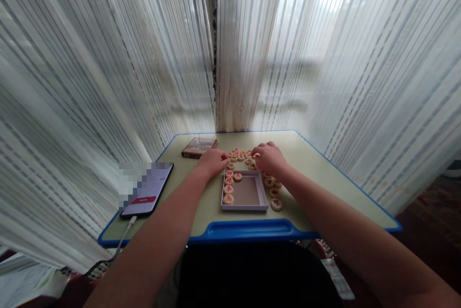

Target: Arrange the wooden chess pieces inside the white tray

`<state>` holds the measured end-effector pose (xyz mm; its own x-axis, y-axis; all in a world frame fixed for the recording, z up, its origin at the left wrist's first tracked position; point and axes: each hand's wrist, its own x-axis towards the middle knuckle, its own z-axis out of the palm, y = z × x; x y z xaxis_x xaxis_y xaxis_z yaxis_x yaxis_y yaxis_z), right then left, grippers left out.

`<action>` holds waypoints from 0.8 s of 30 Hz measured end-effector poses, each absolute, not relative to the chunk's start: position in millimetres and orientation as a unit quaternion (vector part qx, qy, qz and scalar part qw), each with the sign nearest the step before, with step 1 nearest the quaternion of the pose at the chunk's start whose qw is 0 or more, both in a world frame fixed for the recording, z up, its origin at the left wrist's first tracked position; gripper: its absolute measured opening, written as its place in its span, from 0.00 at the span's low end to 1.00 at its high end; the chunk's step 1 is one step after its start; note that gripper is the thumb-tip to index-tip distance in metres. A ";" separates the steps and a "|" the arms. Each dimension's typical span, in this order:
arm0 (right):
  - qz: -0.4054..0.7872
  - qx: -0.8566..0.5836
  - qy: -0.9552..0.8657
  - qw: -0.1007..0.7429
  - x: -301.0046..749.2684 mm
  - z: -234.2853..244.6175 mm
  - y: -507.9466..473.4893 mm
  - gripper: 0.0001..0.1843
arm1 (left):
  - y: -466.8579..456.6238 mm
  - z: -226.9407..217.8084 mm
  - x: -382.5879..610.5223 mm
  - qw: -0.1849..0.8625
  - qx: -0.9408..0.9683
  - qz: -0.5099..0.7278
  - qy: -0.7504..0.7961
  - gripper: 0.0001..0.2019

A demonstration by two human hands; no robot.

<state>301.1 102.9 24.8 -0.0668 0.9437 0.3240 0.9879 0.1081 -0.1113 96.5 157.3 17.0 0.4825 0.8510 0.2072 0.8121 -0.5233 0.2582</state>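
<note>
Round wooden Chinese chess pieces (241, 158) with painted characters lie in a loose cluster beyond a shallow, pale open box (264, 197). Inside the box, several red-marked pieces (228, 189) line the left wall, and another red piece (238, 177) sits beside the top one. My left hand (213, 161) is closed at the cluster's left edge, its fingertips together by the pieces; what they hold, if anything, is hidden. On the cluster's right side my right hand (270, 158) curls down with closed fingers; their contents cannot be made out. Dark-marked pieces (275, 204) lie right of the box.
A brown, flat box (199, 147) lies at the table's back left. A phone (153, 188) with a plugged-in white cable (127, 231) rests at the left edge. The table (317, 173) has a blue rim and a front tray groove (248, 227). Striped curtains (237, 58) hang behind.
</note>
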 end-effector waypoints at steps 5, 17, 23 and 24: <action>-0.056 -0.641 -0.738 0.202 295.1 17.7 105.6 0.15 | 161.0 13.4 99.7 0.050 0.848 0.190 0.492 0.13; -0.035 -0.592 -0.761 0.263 289.7 13.8 110.3 0.11 | 181.2 0.0 106.0 0.033 0.823 0.307 0.477 0.18; -0.046 -0.572 -0.763 0.299 290.3 11.0 111.2 0.11 | 182.2 -0.4 106.2 0.045 0.833 0.324 0.445 0.14; -0.047 -0.571 -0.762 0.302 291.0 10.7 111.8 0.11 | 181.5 -0.5 106.9 0.052 0.845 0.313 0.431 0.14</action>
<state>291.0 111.8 10.7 -0.1660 0.8414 0.5143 0.8985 0.3439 -0.2726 106.9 181.5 -0.5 0.4319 0.7613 0.4836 0.6963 -0.6223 0.3577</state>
